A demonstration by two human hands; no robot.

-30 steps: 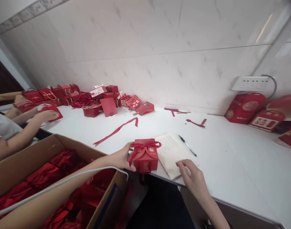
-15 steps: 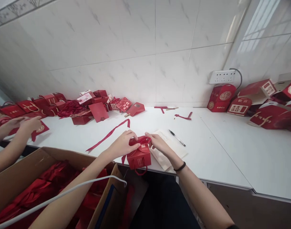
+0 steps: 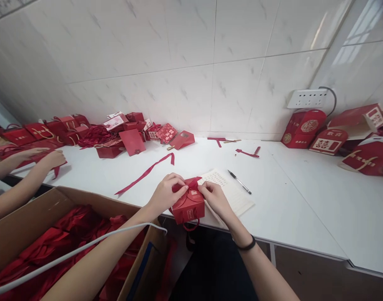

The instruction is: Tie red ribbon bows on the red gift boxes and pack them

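A small red gift box [image 3: 188, 209] with gold print and a cord handle stands at the table's front edge. Across its top runs a red ribbon [image 3: 194, 182]. My left hand [image 3: 170, 190] pinches the ribbon at the left of the box top, thumb against fingers. On the other side my right hand [image 3: 214, 195] pinches the ribbon between thumb and forefinger. Under and beside the box lies a sheet of paper with writing [image 3: 232, 198]. A black pen [image 3: 239, 182] rests on the table by the paper. One long loose ribbon [image 3: 147, 172] lies beyond my left hand.
An open cardboard box [image 3: 94, 198] full of red items stands at lower left, with a white cable [image 3: 85, 248] across it. Red boxes [image 3: 113, 149] pile up along the wall, more [image 3: 304, 129] at right under a power strip [image 3: 307, 98]. At left, another person's hands [image 3: 50, 161] handle a red item.
My hands have shifted the ribbon on the box top, and my right hand's fingers are now closer over it. The view has moved slightly. The other person's hands have moved.
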